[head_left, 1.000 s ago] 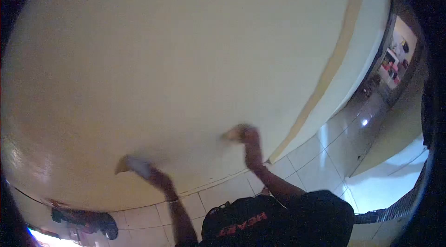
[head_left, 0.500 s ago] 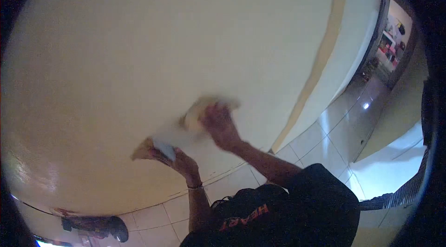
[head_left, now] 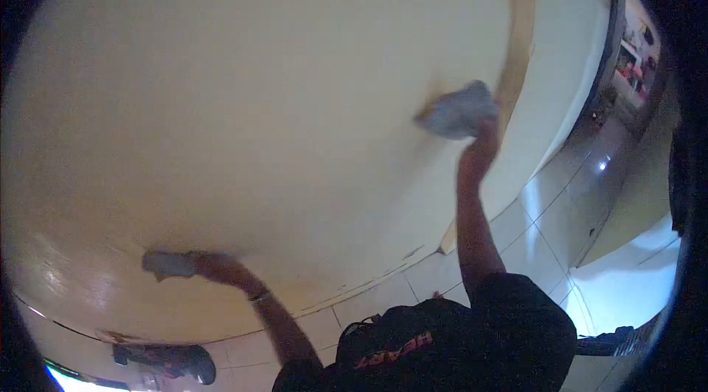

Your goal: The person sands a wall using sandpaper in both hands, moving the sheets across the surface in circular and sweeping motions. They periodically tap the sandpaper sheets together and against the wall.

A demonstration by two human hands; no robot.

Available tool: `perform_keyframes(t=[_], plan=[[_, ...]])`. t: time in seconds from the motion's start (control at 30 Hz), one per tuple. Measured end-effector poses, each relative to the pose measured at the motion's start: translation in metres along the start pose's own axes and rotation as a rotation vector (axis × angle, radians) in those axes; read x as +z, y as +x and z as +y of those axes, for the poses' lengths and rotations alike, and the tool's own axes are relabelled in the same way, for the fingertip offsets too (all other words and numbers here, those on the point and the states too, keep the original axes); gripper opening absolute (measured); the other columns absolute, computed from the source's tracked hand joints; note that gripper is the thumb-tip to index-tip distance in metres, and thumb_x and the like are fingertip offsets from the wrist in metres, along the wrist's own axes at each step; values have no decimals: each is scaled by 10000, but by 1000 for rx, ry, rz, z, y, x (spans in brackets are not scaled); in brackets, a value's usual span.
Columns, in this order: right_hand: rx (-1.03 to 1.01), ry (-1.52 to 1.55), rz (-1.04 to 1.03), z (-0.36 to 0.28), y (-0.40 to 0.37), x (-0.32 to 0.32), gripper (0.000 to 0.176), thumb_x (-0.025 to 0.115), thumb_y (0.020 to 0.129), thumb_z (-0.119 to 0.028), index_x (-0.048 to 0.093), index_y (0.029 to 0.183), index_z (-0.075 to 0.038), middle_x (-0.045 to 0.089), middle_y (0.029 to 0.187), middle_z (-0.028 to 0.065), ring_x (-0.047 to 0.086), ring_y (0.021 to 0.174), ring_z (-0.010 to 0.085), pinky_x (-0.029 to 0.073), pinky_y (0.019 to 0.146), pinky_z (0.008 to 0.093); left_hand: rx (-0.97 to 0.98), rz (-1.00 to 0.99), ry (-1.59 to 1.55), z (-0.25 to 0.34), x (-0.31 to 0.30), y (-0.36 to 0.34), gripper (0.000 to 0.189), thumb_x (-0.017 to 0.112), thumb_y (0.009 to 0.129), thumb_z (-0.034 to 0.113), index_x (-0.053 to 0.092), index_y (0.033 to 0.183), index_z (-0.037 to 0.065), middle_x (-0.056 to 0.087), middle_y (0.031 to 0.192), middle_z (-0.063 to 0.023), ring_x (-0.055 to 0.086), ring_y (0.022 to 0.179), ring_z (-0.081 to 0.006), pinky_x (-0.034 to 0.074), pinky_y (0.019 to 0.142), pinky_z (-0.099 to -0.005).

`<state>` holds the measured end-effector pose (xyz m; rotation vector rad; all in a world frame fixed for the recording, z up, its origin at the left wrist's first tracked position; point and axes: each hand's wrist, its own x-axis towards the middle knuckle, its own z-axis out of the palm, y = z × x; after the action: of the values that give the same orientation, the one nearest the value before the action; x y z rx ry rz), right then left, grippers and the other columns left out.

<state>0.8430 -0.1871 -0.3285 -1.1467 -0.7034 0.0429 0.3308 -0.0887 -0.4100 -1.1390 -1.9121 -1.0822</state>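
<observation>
My right hand (head_left: 485, 132) is raised against the cream wall (head_left: 295, 82), closed on a grey cloth (head_left: 459, 113) that spreads out to its left beside the tan vertical strip. Low on the left, my left hand (head_left: 217, 268) grips a smaller grey piece, which looks like a folded cloth (head_left: 168, 264) with one corner hanging down. Both pieces are at or very close to the wall; exact contact cannot be made out. Motion smears both hands, and their fingers are partly hidden.
A tan strip (head_left: 520, 30) runs down the wall on the right. Pale floor tiles (head_left: 435, 274) meet the wall's base. A doorway with shelves (head_left: 634, 60) stands at the far right, a dark object (head_left: 166, 362) at lower left, and a lit screen (head_left: 77, 381) in the corner.
My hands have moved apart. The right one went up and right with its cloth, to beside the tan strip; the left one went left and slightly down, still holding its piece.
</observation>
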Motion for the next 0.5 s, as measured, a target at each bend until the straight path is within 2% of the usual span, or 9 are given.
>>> perform_keyframes(t=[0.03, 0.1, 0.13, 0.2, 0.27, 0.37, 0.4, 0.43, 0.5], plan=[[183, -118, -313, 39, 9, -14, 428, 339, 913, -216, 329, 1264, 29, 414, 1251, 143, 396, 1134, 208, 273, 967, 309, 139, 72, 12, 37, -22, -32, 412, 330, 902, 164, 297, 1281, 5, 376, 1275, -139, 406, 1127, -307, 340, 936, -376], [-534, -291, -120, -26, -62, 97, 532, 292, 916, -264, 121, 1325, 30, 146, 1389, 173, 128, 1295, 253, 88, 1048, 382, 406, 218, 36, 93, -29, -31, 463, 379, 898, 207, 257, 1294, 1, 316, 1311, -163, 340, 1181, -337, 277, 979, -430], [-482, -418, -360, -50, -93, 105, 494, 291, 903, -186, 145, 1315, 43, 138, 1387, 186, 99, 1295, 305, 57, 1048, 432, 402, 227, 40, 124, -52, -40, 463, 379, 898, 207, 257, 1294, 1, 316, 1311, -163, 340, 1181, -337, 277, 979, -430], [-592, -292, -633, -60, -140, 99, 475, 279, 876, -158, 195, 1310, 17, 156, 1372, 217, 123, 1282, 349, 82, 1045, 447, -164, -18, -1021, 169, -95, -38, 513, 413, 887, 204, 207, 1308, -4, 261, 1339, -174, 287, 1214, -338, 225, 1003, -433], [-454, -112, -653, -50, -142, 79, 446, 304, 883, -162, 262, 1293, 10, 183, 1372, 197, 182, 1266, 348, 125, 1042, 408, -206, 13, -919, 127, -54, -40, 468, 410, 888, 194, 262, 1283, -10, 305, 1310, -184, 324, 1187, -335, 250, 989, -420], [138, -487, -156, -2, -78, 21, 343, 321, 864, -74, 429, 1167, 45, 471, 1175, 190, 432, 1101, 290, 299, 955, 365, -193, -329, -219, 60, -46, 23, 335, 393, 896, 173, 437, 1157, -34, 440, 1188, -220, 437, 1080, -327, 336, 921, -381], [-68, -699, 124, 42, -46, -12, 308, 328, 863, -68, 458, 1111, 61, 505, 1121, 189, 474, 1028, 290, 326, 932, 355, -140, -146, -287, 35, -38, 48, 309, 381, 899, 169, 474, 1100, -46, 470, 1146, -227, 458, 1051, -326, 359, 892, -376], [-149, -439, 360, 5, -13, -27, 298, 320, 881, -113, 472, 1052, 78, 533, 1038, 196, 483, 994, 289, 344, 894, 358, -83, 37, -353, 23, -35, 67, 300, 369, 902, 166, 511, 1043, -58, 499, 1104, -233, 479, 1022, -325, 382, 863, -372], [-231, -286, 650, -45, 20, -48, 379, 279, 917, -228, 480, 967, 90, 534, 980, 212, 487, 902, 287, 357, 820, 381, 19, 41, 107, 39, -48, 98, 365, 350, 910, 199, 424, 1139, -75, 448, 1167, -246, 455, 1052, -360, 389, 871, -388]])
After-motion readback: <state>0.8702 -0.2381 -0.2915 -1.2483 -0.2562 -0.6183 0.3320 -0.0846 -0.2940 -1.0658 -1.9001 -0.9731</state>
